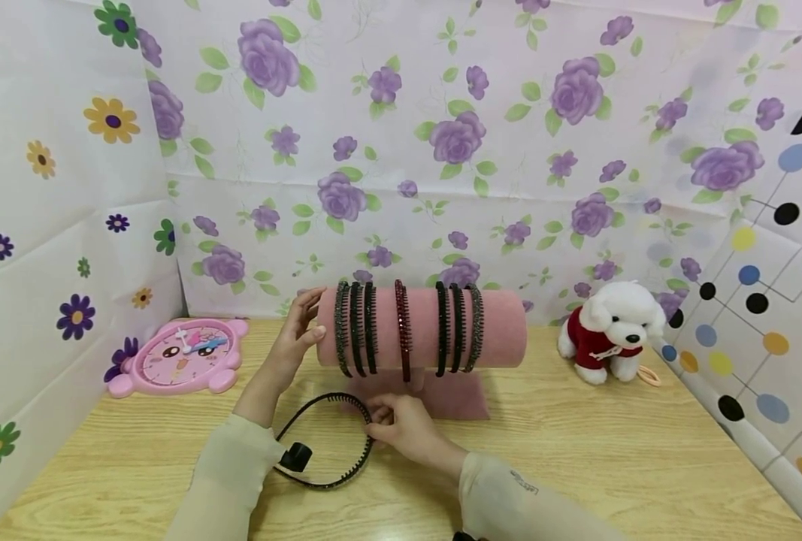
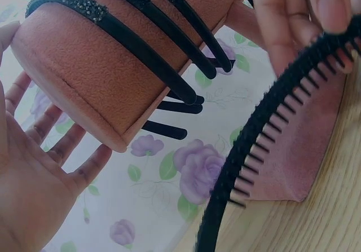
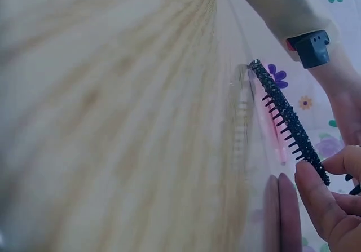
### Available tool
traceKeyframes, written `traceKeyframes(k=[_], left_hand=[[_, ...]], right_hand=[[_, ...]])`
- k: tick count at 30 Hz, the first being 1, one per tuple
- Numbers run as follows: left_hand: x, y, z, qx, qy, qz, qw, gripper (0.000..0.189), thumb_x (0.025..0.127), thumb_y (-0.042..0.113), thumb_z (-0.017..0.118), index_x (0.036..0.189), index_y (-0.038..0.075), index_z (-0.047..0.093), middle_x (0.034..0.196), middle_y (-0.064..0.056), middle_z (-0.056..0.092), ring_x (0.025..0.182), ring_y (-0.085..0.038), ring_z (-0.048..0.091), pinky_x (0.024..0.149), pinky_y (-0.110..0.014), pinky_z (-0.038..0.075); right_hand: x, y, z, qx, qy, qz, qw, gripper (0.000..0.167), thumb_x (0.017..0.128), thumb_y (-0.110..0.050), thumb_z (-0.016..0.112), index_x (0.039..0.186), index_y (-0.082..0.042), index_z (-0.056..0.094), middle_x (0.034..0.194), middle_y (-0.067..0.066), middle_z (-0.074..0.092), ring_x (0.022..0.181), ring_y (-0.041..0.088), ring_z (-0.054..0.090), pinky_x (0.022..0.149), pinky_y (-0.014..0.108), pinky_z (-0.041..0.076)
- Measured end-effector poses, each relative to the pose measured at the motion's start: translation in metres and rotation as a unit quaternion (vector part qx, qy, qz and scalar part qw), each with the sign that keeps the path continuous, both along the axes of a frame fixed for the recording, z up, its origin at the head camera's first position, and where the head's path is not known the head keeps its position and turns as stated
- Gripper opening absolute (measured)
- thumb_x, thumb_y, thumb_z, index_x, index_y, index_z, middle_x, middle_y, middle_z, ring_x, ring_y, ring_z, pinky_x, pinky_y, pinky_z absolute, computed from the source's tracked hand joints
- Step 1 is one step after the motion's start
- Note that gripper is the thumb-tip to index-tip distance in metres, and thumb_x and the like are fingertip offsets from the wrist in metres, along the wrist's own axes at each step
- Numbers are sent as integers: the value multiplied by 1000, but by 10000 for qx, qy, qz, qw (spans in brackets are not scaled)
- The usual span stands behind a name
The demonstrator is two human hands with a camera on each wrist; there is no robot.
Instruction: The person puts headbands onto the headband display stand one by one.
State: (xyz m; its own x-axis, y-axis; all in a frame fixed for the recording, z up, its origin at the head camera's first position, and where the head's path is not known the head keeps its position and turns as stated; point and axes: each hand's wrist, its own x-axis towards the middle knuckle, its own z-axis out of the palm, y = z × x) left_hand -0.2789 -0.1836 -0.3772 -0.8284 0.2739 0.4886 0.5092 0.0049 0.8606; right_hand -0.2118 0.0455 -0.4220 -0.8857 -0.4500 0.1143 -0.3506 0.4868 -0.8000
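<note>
A black toothed headband with a glittery top is pinched between the thumb and fingers of my right hand, above the table in front of the pink display roll. At the roll's left end, my left hand touches the end face with fairly straight, spread fingers. Dark headbands sit side by side on the roll's left part, and more black ones on its right part. A red headband stands near the middle. In the right wrist view, the held headband shows its sparkling surface and teeth.
The roll's pink base stands on the wooden table. A pink toy clock lies at left; a white plush dog in red sits at right beside an orange ring. Patterned sheets enclose the table.
</note>
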Motion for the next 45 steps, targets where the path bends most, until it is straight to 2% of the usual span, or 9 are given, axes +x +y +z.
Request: traceKeyframes(k=[8, 12, 17, 23, 28, 35, 39, 45], left_hand=[[-1, -1, 0, 3, 7, 8, 10000, 60, 95, 10, 42, 151, 20, 24, 151, -5, 27, 132, -16, 32, 102, -38, 34], [-1, -1, 0, 7, 28, -33, 10000, 60, 95, 11, 42, 151, 19, 24, 150, -4, 27, 132, -15, 33, 101, -31, 36], [-1, -1, 0, -24, 52, -39, 10000, 60, 95, 11, 42, 151, 19, 24, 151, -6, 27, 132, -15, 33, 98, -23, 38], [-1, -1, 0, 15, 58, -56, 10000, 59, 95, 10, 42, 151, 19, 24, 150, -4, 28, 132, -13, 34, 97, -20, 39], [-1, -1, -1, 78, 35, -67, 9999, 60, 94, 8, 42, 151, 18, 24, 148, 0, 29, 131, -12, 34, 97, -19, 40], [-1, 0, 0, 119, 35, -68, 9999, 59, 95, 9, 42, 151, 18, 24, 147, 2, 29, 131, -13, 34, 96, -18, 41], [-1, 0, 1, 128, 21, -70, 9999, 59, 95, 9, 42, 151, 18, 24, 147, 2, 29, 130, -12, 35, 96, -18, 41], [-1, 1, 1, 127, -11, -73, 9999, 60, 95, 9, 42, 151, 18, 24, 147, 2, 29, 130, -13, 34, 96, -18, 41]], right_hand=[[3, 14, 5, -132, 27, -7, 9999, 34, 82, -9, 69, 114, 1, 66, 93, 8, 68, 75, 6, 60, 64, 17, 50], [7, 25, 11, -82, 85, 10, 9999, 33, 80, -8, 68, 112, 0, 66, 95, 8, 68, 78, 8, 60, 66, 18, 50], [15, 38, 19, -44, -42, 124, 9999, 31, 80, -5, 65, 111, -3, 65, 96, 9, 67, 78, 9, 61, 63, 19, 52], [21, 55, 30, -105, -329, 389, 9986, 32, 81, -2, 61, 112, 0, 62, 93, 11, 68, 72, 9, 61, 61, 20, 54], [27, 69, 41, -206, -559, 596, 9964, 30, 84, -2, 61, 114, 1, 61, 92, 10, 66, 74, 9, 61, 62, 21, 54], [33, 88, 56, -370, -844, 765, 9928, 29, 88, -4, 61, 116, 4, 57, 91, 11, 63, 71, 10, 62, 66, 37, 57], [36, 99, 66, -264, -767, 805, 9934, 29, 88, -5, 61, 115, 5, 57, 90, 11, 64, 72, 11, 63, 65, 32, 57], [42, 117, 81, 1, -716, 776, 9944, 30, 88, -6, 61, 116, 4, 57, 91, 11, 65, 73, 12, 64, 64, 30, 56]])
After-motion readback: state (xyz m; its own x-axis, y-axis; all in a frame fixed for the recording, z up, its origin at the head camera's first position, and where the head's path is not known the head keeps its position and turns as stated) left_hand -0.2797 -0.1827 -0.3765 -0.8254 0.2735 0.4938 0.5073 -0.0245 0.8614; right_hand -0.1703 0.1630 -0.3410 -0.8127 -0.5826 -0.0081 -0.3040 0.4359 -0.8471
